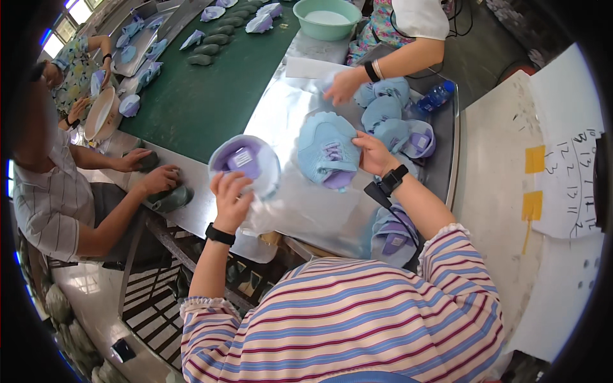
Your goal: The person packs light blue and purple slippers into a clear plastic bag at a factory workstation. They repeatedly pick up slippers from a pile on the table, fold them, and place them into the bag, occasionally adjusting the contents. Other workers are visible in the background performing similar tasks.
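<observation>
My right hand (373, 153) grips the edge of a light blue shoe upper (318, 148) with purple laces and a purple lining, raised over the metal tabletop. My left hand (231, 199) has its fingers curled over the near rim of a second shoe upper (270, 165). That one is slightly blurred, and its purple inside with a white label faces up. A co-worker's hand (345, 85) reaches in just beyond the upper in my right hand. Both my wrists wear black bands.
Several blue uppers (382, 115) are heaped at the table's right side, with a blue bottle (437, 97) behind. More uppers (393, 237) lie near my right elbow. A green belt (211, 96) carries dark shoe lasts. A green basin (327, 19) stands far off; a co-worker (57, 198) sits left.
</observation>
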A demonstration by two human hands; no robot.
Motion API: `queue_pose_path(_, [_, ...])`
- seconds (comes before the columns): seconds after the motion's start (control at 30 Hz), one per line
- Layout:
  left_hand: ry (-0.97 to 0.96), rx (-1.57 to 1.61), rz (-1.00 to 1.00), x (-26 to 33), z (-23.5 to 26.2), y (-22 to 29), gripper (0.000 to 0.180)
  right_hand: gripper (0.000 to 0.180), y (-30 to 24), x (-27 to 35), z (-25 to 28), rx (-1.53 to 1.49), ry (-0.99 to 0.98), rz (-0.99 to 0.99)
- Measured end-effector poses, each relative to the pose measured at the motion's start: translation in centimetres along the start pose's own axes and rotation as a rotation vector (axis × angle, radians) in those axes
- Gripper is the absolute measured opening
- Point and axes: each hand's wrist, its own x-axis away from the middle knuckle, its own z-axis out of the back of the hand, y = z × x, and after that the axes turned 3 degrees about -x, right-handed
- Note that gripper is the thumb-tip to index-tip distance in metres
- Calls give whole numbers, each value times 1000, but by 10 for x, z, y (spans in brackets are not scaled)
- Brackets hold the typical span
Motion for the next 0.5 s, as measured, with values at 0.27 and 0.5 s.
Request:
queue_pose_path(0.27, [411, 1100, 1038, -33, -15, -9, 34, 36, -12, -13, 29, 447, 115, 128])
queue_pose_path(0.5, [96, 1285, 1286, -60, -2, -5, 43, 64, -34, -29, -59, 1165, 217, 694])
